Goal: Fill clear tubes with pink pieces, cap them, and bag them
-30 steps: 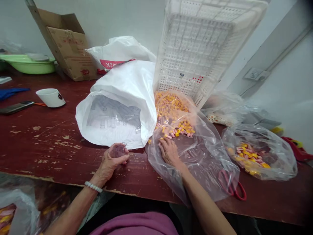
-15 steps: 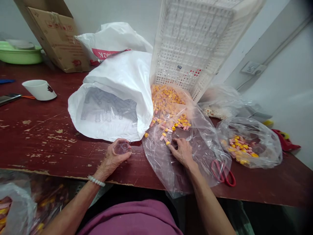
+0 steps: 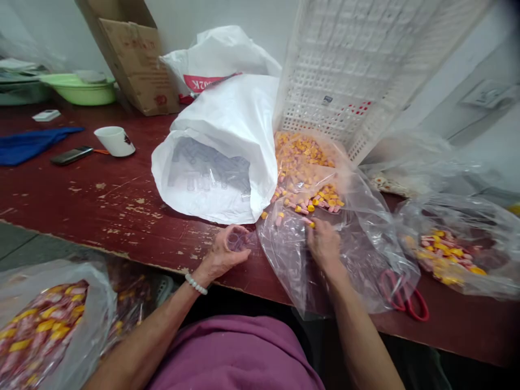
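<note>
My left hand (image 3: 225, 252), with a pale bead bracelet on its wrist, is closed around several clear plastic tubes (image 3: 239, 238) whose round ends face up. To its upper left lies a white sack (image 3: 231, 116), its mouth towards me, with more clear tubes (image 3: 203, 179) inside. Over a clear plastic bag (image 3: 284, 260), my right hand (image 3: 326, 242) is slightly blurred, fingers closed at a small pink piece with a yellow cap (image 3: 310, 222). Beyond it, a heap of such yellow-capped pieces (image 3: 300, 157) fills the bag's far part.
A white plastic crate (image 3: 337, 70) leans behind the heap. Red scissors (image 3: 406, 298) lie at right beside another bag of pieces (image 3: 450, 252). At left are a white cup (image 3: 114, 142), a phone (image 3: 72, 155) and a blue cloth (image 3: 32, 145). A full bag (image 3: 49, 325) stands below the table edge.
The view has swung left, so things sit further right in it. My right hand's fingers have closed at a yellow-capped piece. My left hand still holds the tubes.
</note>
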Motion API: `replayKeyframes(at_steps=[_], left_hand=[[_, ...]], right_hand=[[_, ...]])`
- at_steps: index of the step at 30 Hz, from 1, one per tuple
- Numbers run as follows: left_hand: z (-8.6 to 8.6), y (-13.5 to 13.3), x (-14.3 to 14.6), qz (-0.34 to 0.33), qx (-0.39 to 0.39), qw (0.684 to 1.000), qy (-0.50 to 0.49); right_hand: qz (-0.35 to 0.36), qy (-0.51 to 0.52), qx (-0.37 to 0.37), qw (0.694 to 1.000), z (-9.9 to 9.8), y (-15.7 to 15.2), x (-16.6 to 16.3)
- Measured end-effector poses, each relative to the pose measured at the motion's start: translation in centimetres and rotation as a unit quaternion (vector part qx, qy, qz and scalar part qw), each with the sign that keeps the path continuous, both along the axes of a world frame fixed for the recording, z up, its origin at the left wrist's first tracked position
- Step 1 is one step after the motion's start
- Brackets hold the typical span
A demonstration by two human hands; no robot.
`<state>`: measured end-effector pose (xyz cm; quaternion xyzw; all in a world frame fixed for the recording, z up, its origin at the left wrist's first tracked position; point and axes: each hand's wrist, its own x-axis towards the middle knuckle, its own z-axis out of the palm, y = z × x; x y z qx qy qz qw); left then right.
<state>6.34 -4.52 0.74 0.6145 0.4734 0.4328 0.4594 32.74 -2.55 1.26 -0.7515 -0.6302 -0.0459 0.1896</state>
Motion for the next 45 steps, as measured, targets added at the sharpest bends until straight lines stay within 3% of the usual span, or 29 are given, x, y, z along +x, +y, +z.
replayKeyframes(at_steps=[2,5,8,11,14,18,23,26,29,31,34,38,41,45], left_hand=[[0.0,-0.3,0.2,-0.017,0.014,0.999,0.026],[0.0,-0.6,0.7,-0.040,0.043,0.996,0.060],[0.7,-1.0,1.3,-0.054,0.072,0.992,0.092],[1.5,-1.4,1.6,-0.072,0.079,0.988,0.114],[1.9,-1.6,1.7,-0.075,0.076,0.987,0.119],[1.7,-1.6,1.8,-0.063,0.060,0.992,0.088],[1.6,-1.7,2.8,-0.044,0.046,0.995,0.082],[1.7,-1.5,3.1,-0.031,0.008,0.999,0.039],[1.8,-1.0,2.4,0.009,-0.051,0.998,-0.019],[1.9,-0.8,1.6,0.043,-0.082,0.995,-0.035],[1.9,-0.7,0.7,0.065,-0.105,0.991,-0.050],[1.9,-0.8,0.5,0.064,-0.111,0.991,-0.046],[2.0,-0.9,0.7,0.057,-0.112,0.991,-0.041],[1.9,-1.1,0.8,0.057,-0.110,0.991,-0.041]], right_hand=[[0.017,0.088,0.085,0.992,1.5,-1.3,0.2],[0.174,0.196,0.105,0.959,4.3,-3.9,-1.7],[0.321,0.151,0.038,0.934,6.1,-5.7,-4.8],[0.356,0.077,0.005,0.931,6.3,-5.9,-6.6],[0.362,0.112,0.035,0.925,6.0,-5.5,-6.5],[0.319,0.211,0.071,0.921,5.1,-5.5,-6.2],[0.339,0.179,0.051,0.922,3.0,-6.4,-7.2],[0.330,0.179,0.071,0.924,2.6,-5.8,-6.0],[0.218,0.149,0.079,0.961,2.5,-3.3,-2.9],[0.097,0.059,0.014,0.993,2.1,-1.1,-0.6],[0.010,-0.043,-0.082,0.996,1.2,1.7,1.4],[0.033,-0.015,-0.128,0.991,0.7,3.2,0.6],[0.078,0.117,-0.164,0.976,1.0,3.6,-1.2],[0.216,0.310,-0.084,0.922,1.0,4.3,-3.4]])
